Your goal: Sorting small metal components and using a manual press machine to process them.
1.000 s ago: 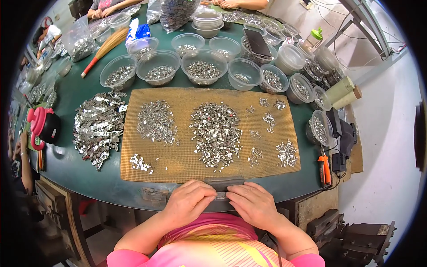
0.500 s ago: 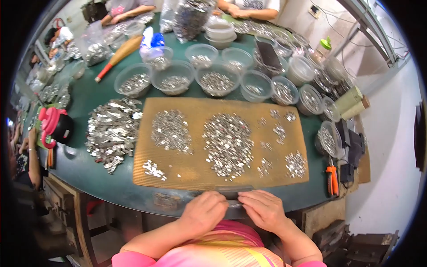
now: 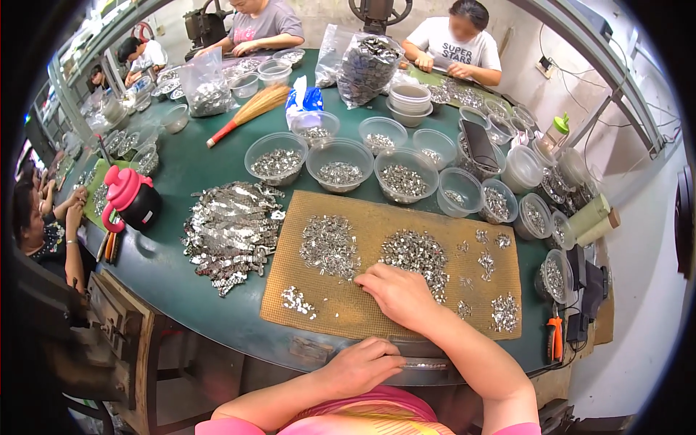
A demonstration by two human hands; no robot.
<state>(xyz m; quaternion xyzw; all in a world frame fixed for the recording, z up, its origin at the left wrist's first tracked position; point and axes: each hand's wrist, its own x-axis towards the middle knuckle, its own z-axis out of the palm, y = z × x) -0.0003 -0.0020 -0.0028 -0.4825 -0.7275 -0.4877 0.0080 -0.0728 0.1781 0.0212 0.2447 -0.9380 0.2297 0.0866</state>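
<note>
At the table's near edge, my left hand (image 3: pixel 362 366) has its fingers curled together over the left end of a narrow metal strip (image 3: pixel 426 364); what lies under the fingers is hidden. My right hand (image 3: pixel 397 291) reaches across the brown textured mat (image 3: pixel 348 325). Its fingertips are drawn together at the lower right edge of a pile of small silvery metal pieces (image 3: pixel 330 245); anything between them is too small to make out. Beside that hand lies a denser pile of metal pieces (image 3: pixel 415 254), partly covered by it. A smaller bright cluster (image 3: pixel 299 301) sits at the mat's near left.
Left of the mat lies a heap of flat metal strips (image 3: pixel 232 232). Clear plastic bowls (image 3: pixel 339 168) of metal pieces curve around the mat's far side. Orange-handled pliers (image 3: pixel 555 337) are at right, a pink-lidded black jug (image 3: pixel 130 196) at left. Co-workers sit across the table.
My right hand has left the table's near edge and moved forward and left onto the mat. My left hand stays at the edge. The view has tilted up and turned left.
</note>
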